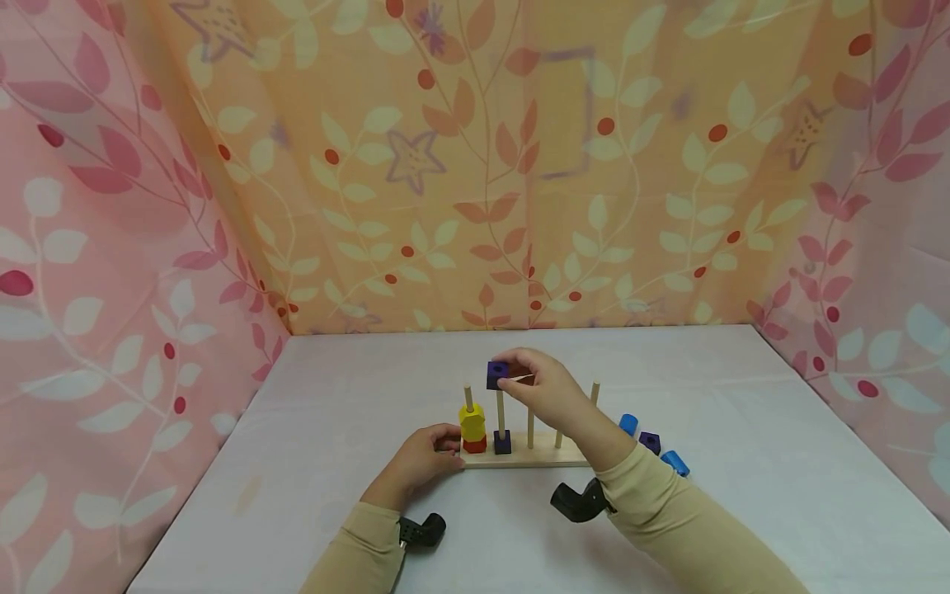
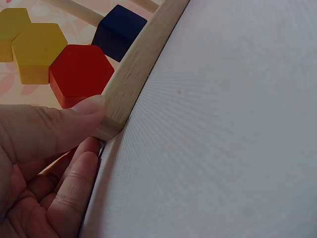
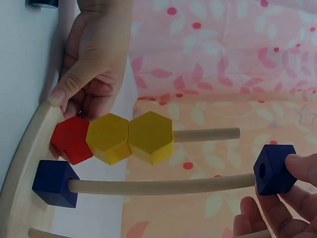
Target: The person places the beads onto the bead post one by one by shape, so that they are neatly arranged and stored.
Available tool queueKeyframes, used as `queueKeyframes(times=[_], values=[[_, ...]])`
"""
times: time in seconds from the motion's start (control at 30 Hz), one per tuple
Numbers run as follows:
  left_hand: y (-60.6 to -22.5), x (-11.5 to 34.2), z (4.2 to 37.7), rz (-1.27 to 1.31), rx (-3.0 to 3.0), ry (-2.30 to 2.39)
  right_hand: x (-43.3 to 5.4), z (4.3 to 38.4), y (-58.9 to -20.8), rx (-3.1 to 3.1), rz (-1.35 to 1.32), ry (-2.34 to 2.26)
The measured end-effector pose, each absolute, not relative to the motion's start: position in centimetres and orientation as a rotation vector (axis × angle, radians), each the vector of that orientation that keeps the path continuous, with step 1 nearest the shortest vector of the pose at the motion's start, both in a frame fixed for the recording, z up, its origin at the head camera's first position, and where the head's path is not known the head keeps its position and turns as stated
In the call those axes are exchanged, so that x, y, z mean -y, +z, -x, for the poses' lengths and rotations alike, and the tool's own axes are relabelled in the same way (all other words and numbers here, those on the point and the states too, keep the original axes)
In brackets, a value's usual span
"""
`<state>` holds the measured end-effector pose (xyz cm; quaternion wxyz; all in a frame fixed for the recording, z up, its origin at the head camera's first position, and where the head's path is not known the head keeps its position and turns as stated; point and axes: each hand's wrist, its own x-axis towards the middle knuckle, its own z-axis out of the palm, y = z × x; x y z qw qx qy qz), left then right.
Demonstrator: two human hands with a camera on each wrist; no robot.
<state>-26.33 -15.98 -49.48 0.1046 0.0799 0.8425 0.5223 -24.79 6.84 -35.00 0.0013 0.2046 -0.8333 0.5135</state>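
Note:
My right hand [image 1: 549, 392] pinches a dark blue cube block [image 3: 274, 169] with a hole between thumb and fingers. It holds the block at the top of the second peg [image 3: 163, 187]; whether the tip has entered the hole I cannot tell. Another dark blue cube block [image 1: 502, 443] sits at the foot of that peg. The first peg carries a red hexagonal block [image 2: 81, 72] with two yellow hexagonal blocks [image 3: 108, 139] above it. At the left end of the wooden base [image 1: 519, 462], my left hand [image 1: 421, 456] grips the wood with thumb and fingers.
Right of the base lie two blue cylindrical blocks [image 1: 628, 425] and a dark blue cube block [image 1: 650, 443] on the white table [image 1: 356, 388]. Bare pegs [image 1: 530, 429] stand to the right of the second one. Patterned cloth [image 1: 475, 165] encloses the back and sides.

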Motion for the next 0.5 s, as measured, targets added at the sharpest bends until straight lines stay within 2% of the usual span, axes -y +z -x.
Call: queueKeyframes(times=[0.5], values=[[-49.5, 16.0, 26.3, -0.202, -2.482, 1.522, -6.2, 24.9, -37.1, 2.545, -0.480, 1.690]])
